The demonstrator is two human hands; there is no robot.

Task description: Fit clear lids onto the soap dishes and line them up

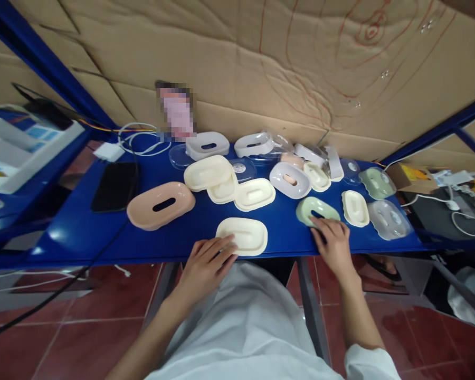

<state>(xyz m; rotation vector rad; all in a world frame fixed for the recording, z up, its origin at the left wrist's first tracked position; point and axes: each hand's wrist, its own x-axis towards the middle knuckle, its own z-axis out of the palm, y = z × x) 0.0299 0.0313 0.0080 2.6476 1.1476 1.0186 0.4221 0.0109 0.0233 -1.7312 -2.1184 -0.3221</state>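
My left hand lies with fingers stretched out at the front edge of a blue table, its fingertips touching a cream oval tray. My right hand rests with fingers spread on the near edge of a pale green oval lid with a slot. Neither hand grips anything. A large pink slotted lid sits to the left of the cream tray.
Several more oval lids and trays in cream, white, green and clear plastic crowd the table's back and right. A black phone, a white charger and cables lie at the left. A cardboard wall stands behind. Red tiled floor is below.
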